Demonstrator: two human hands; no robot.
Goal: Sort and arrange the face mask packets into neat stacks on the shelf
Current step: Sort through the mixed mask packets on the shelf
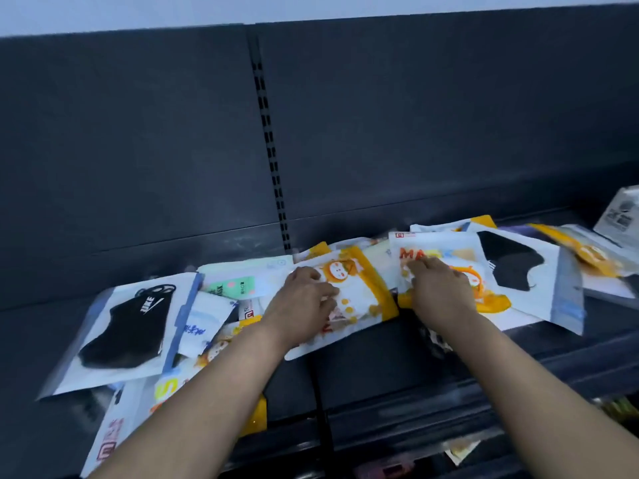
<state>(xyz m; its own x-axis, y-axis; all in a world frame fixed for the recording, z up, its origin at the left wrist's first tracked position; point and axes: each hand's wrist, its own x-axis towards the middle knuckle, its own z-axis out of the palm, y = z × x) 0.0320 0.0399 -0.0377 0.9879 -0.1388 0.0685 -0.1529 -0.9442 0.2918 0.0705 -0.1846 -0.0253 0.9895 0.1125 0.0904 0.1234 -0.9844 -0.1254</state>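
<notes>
The face mask packets (377, 261) are spread in a loose, overlapping heap along the dark shelf (380, 361), none of them squared into a stack. Near the middle, an orange-and-white cartoon packet (359, 305) lies tilted, and the left hand (304, 299) is laid on its left part with the fingers bent over the print; whether the packet is actually pinched cannot be told. Just to the right, a lettered packet (439, 252) with orange capitals is pressed down by the right hand (439, 288), whose fingers are stretched across it towards the lettering, with nothing clasped. A packet with a black mask (515, 264) is overlapped against that one on the right, and more orange-edged packets (587, 252) are piled beyond it. On the left, a larger packet holding a black mask with white lettering (128, 326) is seen lying askew, with a green-labelled packet (238, 283) behind it and further packets partly covered by the left forearm. A white box (619, 212) is stood at the far right edge. Behind everything, the dark back panel (138, 150) is divided by a slotted upright (269, 150)
</notes>
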